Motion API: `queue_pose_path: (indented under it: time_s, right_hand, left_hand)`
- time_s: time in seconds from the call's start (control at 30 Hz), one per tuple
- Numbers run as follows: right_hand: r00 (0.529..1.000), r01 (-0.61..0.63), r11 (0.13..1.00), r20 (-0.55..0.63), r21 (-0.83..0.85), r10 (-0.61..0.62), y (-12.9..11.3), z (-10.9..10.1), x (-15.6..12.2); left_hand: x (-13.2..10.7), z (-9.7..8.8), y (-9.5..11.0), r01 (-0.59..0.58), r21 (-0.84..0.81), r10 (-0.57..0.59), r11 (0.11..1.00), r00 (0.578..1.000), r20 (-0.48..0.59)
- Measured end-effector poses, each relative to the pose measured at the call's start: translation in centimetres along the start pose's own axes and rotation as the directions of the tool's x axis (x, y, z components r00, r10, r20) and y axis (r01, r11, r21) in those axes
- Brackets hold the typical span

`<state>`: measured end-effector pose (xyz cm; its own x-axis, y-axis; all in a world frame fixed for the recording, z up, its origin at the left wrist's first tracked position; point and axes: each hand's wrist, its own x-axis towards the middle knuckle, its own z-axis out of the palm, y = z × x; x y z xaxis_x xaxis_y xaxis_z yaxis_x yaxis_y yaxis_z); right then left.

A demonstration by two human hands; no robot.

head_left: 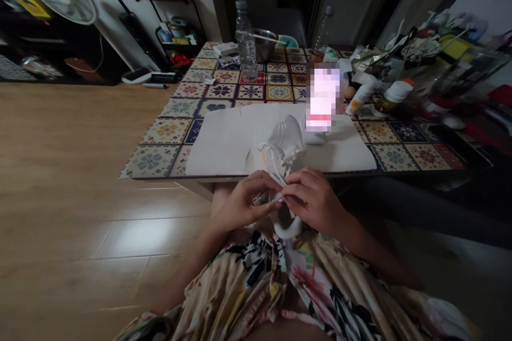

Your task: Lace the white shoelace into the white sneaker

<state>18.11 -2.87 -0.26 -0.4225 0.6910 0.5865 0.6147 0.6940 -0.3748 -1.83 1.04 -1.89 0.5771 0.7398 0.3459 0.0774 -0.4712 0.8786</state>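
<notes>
Patterned table (167, 131); white shoe (288, 141), long axis forward; toe (285, 124) away.

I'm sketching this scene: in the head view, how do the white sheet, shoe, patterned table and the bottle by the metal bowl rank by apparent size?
Patterned table
White sheet
Shoe, partly hidden; nearness enlarges it
Bottle

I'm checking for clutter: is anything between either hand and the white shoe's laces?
Nothing visible stands in the way: the left hand and right hand both have fingers on the laces of the shoe. The glowing screen is farther back, to the right.
</notes>
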Motion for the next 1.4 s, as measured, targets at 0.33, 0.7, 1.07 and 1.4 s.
queue_pose_path:
  time_s: [0.33, 0.7, 1.07, 1.4]
  right_hand:
    - [0.865, 0.266, 0.649, 0.121, 0.713, -0.487, -2.8, -3.8, -0.9]
    - [0.993, -0.019, 0.995, 0.118, 0.096, 0.007, 0.6, -1.3, -1.2]
    - [0.989, -0.103, 0.961, 0.132, 0.258, 0.070, 0.9, -0.8, -1.1]
    - [0.959, -0.188, 0.815, 0.280, 0.548, 0.032, 2.5, -2.0, -1.2]
  left_hand:
    - [-0.2, 0.8, -0.5, -0.030, 0.025, 0.032, 0.999, 0.998, -0.061]
    - [0.4, 1.8, 0.4, 0.001, 0.035, 0.001, 0.999, 0.999, -0.034]
    - [0.3, 1.6, 0.4, -0.029, -0.029, 0.027, 0.999, 0.998, -0.049]
    - [0.0, 0.5, 0.1, 0.013, -0.189, 0.003, 0.982, 0.997, 0.083]
